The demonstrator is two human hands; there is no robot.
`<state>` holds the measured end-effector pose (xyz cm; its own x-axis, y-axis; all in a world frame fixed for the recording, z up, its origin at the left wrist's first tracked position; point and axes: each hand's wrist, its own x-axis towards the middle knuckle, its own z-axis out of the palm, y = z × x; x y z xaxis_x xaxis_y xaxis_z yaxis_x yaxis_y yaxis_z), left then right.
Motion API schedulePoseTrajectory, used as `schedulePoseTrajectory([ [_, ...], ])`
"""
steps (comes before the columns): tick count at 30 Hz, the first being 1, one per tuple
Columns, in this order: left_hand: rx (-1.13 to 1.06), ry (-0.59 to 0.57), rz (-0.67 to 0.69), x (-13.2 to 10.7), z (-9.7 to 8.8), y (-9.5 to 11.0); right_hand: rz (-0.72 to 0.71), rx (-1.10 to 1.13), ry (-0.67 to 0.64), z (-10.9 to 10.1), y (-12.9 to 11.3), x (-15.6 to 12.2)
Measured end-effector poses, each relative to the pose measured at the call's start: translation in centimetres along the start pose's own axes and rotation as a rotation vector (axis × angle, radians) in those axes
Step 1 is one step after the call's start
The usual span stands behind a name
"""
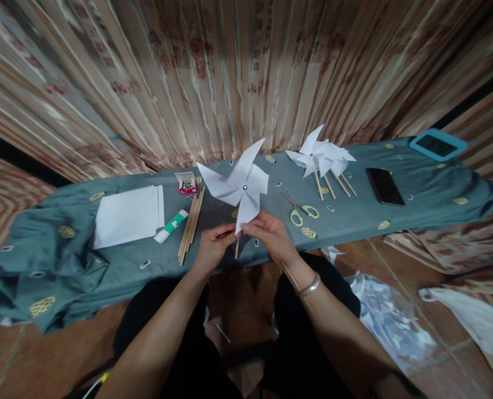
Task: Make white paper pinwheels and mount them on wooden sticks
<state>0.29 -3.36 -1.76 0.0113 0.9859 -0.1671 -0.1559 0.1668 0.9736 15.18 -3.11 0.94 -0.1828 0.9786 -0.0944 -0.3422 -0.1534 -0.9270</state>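
Head view takes in a narrow desk [346, 227] under wrinkled teal cloth [76, 202], backed by pleated floral curtains [230, 72], above brown floor tiles [358, 255]. Over its front edge, left hand [212, 246] and right hand [273, 235] pinch a crisp white paper pinwheel [224, 188] at its lowest blade, pointed vanes curling around a shiny round pin [245, 187].

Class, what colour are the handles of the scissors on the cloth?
The scissors' handles are pale yellow-green, seen best in the head view.
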Motion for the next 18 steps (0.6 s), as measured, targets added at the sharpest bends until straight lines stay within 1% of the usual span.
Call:
schedulePoseTrajectory([
  [3,0.016,-0.024,0.010,0.0,-0.1,0.1,0.029,-0.031,-0.072,0.1,-0.1,-0.1],
  [5,0.019,-0.009,0.012,0.0,-0.3,0.2,0.051,-0.080,-0.097,-0.7,-0.3,0.0],
  [6,0.020,0.006,0.008,0.0,-0.4,0.2,0.051,-0.108,-0.079,-1.3,-0.5,0.1],
  [7,0.020,0.021,0.001,0.0,-0.5,0.3,0.036,-0.130,-0.027,-2.1,-0.7,0.2],
  [9,0.022,0.034,-0.027,-0.1,-0.7,0.4,-0.043,-0.150,0.146,-3.8,-1.0,0.7],
  [11,0.035,0.003,-0.061,-0.2,-0.8,0.4,-0.151,-0.124,0.315,-5.4,-1.3,1.2],
  [12,0.045,-0.017,-0.076,-0.3,-0.8,0.4,-0.214,-0.116,0.371,-6.0,-1.4,1.4],
  [13,0.056,-0.036,-0.087,-0.4,-0.8,0.4,-0.259,-0.112,0.406,-6.4,-1.4,1.6],
  [15,0.073,-0.067,-0.101,-0.4,-0.7,0.3,-0.300,-0.120,0.424,-6.9,-1.2,1.8],
  [18,0.076,-0.094,-0.103,-0.4,-0.7,0.2,-0.280,-0.144,0.410,-6.9,-1.0,1.9],
])
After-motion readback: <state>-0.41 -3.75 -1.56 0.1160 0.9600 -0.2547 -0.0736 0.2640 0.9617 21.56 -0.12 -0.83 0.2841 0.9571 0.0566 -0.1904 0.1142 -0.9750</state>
